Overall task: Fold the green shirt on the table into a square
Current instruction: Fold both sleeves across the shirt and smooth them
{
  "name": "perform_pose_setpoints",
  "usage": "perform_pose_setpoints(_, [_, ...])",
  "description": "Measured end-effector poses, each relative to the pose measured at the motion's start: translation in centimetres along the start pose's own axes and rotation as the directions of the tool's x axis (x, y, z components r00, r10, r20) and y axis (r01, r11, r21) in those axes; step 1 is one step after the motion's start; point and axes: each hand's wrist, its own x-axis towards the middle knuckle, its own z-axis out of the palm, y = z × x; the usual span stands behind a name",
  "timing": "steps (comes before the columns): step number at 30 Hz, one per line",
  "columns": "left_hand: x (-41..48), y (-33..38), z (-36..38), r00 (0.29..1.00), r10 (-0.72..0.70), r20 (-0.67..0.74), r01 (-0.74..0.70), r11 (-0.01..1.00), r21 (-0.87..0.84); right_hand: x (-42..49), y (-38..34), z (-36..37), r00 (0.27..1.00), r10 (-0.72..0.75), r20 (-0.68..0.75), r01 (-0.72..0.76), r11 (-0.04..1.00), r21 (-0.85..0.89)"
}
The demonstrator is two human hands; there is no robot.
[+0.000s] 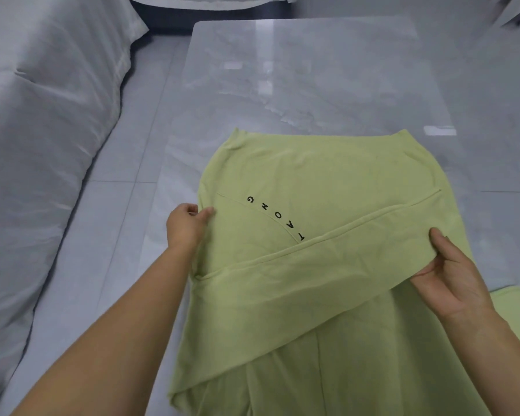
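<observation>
The pale green cotton shirt lies on the glossy grey marble surface, filling the lower centre and right of the frame. Its long axis runs from the bottom edge upward. A folded band crosses it diagonally. The left hand pinches its left edge and the right hand grips the band's right end. White crumpled bedding lies at the left, beyond the grey tiled floor.

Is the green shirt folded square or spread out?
Partly folded, not square. A flap of the green shirt lies diagonally across its body; the left hand pinches its edge, the right hand grips the flap's end.
</observation>
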Motion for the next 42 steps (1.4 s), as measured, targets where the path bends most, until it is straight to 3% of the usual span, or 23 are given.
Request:
perform_pose_setpoints(2, [0.1,0.3,-0.1,0.999,0.004,0.034,-0.001,0.997,-0.071,0.1,0.0,0.0,1.000,0.011,-0.006,-0.011,1.000,0.003])
perform_pose_setpoints(7, [-0.6,0.6,-0.3,0.983,0.163,0.079,-0.153,0.981,-0.116,0.4,-0.2,-0.1,1.000,0.018,-0.021,-0.017,1.000,0.014])
perform_pose_setpoints(9, [-0.7,0.3,0.0,0.975,0.215,0.046,-0.215,0.977,-0.012,0.9,-0.3,-0.3,0.999,0.022,-0.029,-0.021,1.000,0.015])
perform_pose_setpoints(12, [-2.3,-1.3,0.4,0.934,0.354,-0.045,-0.321,0.888,0.330,2.0,0.0,-0.9,0.997,0.035,-0.068,-0.036,0.999,-0.003])
perform_pose_setpoints(13, [-3.6,-2.0,0.7,0.890,0.455,-0.023,-0.412,0.825,0.386,2.3,0.1,-1.1,0.995,0.039,-0.090,-0.040,0.999,-0.007])
perform_pose_setpoints(15, [-6.8,-4.0,1.7,0.732,0.666,0.148,-0.660,0.637,0.399,2.8,0.4,-1.6,0.991,0.039,-0.130,-0.039,0.999,-0.003])
perform_pose_setpoints(17, [-9.5,-6.8,2.6,0.563,0.748,0.350,-0.812,0.424,0.400,3.0,0.5,-1.8,0.989,0.030,-0.148,-0.031,1.000,0.001])
perform_pose_setpoints(19, [-10.9,-9.1,2.9,0.515,0.725,0.458,-0.843,0.331,0.424,3.0,0.4,-2.2,0.988,0.022,-0.154,-0.022,1.000,-0.002])
perform_pose_setpoints(21, [-11.3,-10.5,2.7,0.533,0.699,0.477,-0.827,0.310,0.469,3.1,0.3,-2.6,0.987,0.008,-0.162,-0.006,1.000,0.009])
perform_pose_setpoints(30, [-11.7,-9.9,2.6,0.573,0.654,0.494,-0.797,0.304,0.522,3.8,1.3,-3.3,0.952,-0.040,-0.304,0.022,0.998,-0.060])
perform_pose_setpoints(34, [-13.7,-8.7,3.5,0.443,0.746,0.498,-0.883,0.266,0.387,4.0,0.9,-2.7,0.961,-0.119,-0.250,0.053,0.966,-0.254])
perform_pose_setpoints(36, [-14.7,-7.6,4.8,0.384,0.765,0.517,-0.913,0.231,0.336,3.9,0.8,-2.6,0.935,-0.252,-0.248,0.069,0.818,-0.571])
perform_pose_setpoints(37, [-14.9,-6.8,5.7,0.373,0.768,0.521,-0.917,0.221,0.331,3.7,0.7,-2.6,0.909,-0.353,-0.221,0.073,0.658,-0.749])
perform_pose_setpoints(39, [-14.8,-5.2,7.5,0.376,0.760,0.530,-0.914,0.212,0.345,3.2,1.0,-2.6,0.858,-0.507,-0.088,0.052,0.254,-0.966])
perform_pose_setpoints(41, [-14.3,-4.0,9.0,0.407,0.722,0.560,-0.901,0.216,0.377,2.4,2.1,-2.5,0.805,-0.571,0.160,0.095,-0.142,-0.985])
perform_pose_setpoints(42, [-14.1,-3.8,9.5,0.429,0.697,0.574,-0.892,0.224,0.393,2.2,3.0,-2.7,0.796,-0.526,0.299,0.133,-0.329,-0.935])
